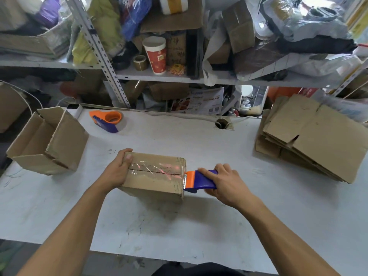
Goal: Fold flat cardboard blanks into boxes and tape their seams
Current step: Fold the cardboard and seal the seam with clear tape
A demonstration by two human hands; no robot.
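A closed cardboard box [154,175] sits near the middle of the white desk [179,226], its top seam covered by a strip of clear tape [155,170] that runs across the top from left to right. The left hand [119,170] holds the box at its left end, the grip curled round the edge with the thumb lying on top and the fingers down the far side. The right hand [225,184] holds a blue and orange tape dispenser [200,181], fingers wrapped over its blue body, and the orange front of the tool is pressed against the right end of the box where the tape turns over the edge. At the left edge of the desk stands an open box [47,142] with its flaps up. A second tape dispenser [108,121] lies toward the back of the desk, well apart from both hands. A stack of flat cardboard blanks [314,140] rests on the right side. Behind the desk, cluttered shelves [159,75] carry a red paper cup [155,54] among bags and cartons.
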